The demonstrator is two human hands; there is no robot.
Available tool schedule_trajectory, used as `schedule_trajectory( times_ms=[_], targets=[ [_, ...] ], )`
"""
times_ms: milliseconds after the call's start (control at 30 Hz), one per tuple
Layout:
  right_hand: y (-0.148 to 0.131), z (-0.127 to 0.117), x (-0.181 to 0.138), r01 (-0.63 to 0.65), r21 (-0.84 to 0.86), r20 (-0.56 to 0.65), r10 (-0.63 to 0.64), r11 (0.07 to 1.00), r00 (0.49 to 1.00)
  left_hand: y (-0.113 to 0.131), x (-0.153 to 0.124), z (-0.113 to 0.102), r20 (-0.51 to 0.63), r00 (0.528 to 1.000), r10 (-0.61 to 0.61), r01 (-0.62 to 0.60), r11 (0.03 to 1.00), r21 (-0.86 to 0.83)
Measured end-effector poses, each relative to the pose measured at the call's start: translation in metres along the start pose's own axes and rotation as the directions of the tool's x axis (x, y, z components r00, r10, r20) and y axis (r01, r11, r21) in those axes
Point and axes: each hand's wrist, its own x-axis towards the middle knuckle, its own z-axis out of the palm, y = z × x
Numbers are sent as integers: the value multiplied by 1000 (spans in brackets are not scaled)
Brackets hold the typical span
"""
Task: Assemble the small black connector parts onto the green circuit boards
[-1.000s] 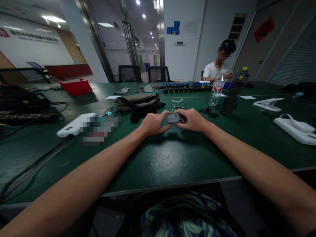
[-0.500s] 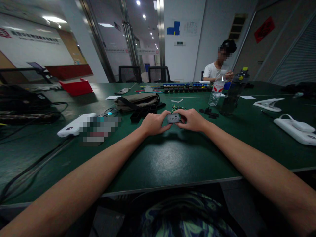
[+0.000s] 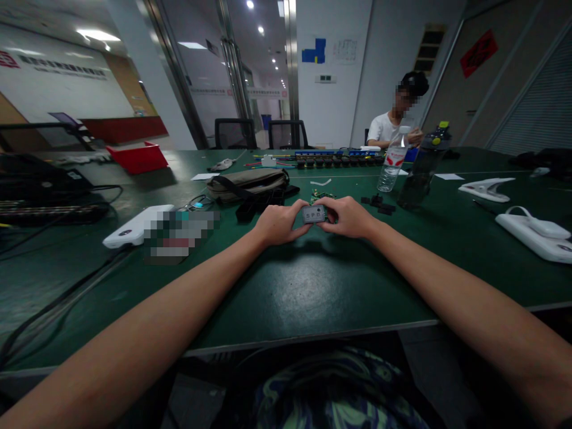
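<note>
Between my two hands, above the green table, is a small grey rectangular box (image 3: 313, 214) with the letters "SPD" on its face. My left hand (image 3: 281, 224) grips its left end between thumb and fingers. At its right end, my right hand (image 3: 351, 217) pinches it the same way. Something reddish shows at the right fingers, too small to make out. Just behind the hands lie small green circuit boards (image 3: 323, 195), partly hidden. To the right of them is a pile of small black parts (image 3: 379, 204). Black open trays (image 3: 257, 206) sit behind my left hand.
A grey-brown pouch (image 3: 250, 183) lies beyond the trays. A white power bank (image 3: 138, 226) is on the left, another (image 3: 534, 237) on the right. A water bottle (image 3: 393, 161) and a dark bottle (image 3: 422, 170) stand back right. Across the table sits a person (image 3: 386, 128).
</note>
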Motion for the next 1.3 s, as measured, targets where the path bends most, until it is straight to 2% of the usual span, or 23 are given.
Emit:
schedule_trajectory(
  times_ms=[1300],
  targets=[
    [0, 0, 0, 3, 3, 4, -3, 1000, 1000, -1, 0, 2, -17, 1000, 8, -8, 1000, -6]
  ],
)
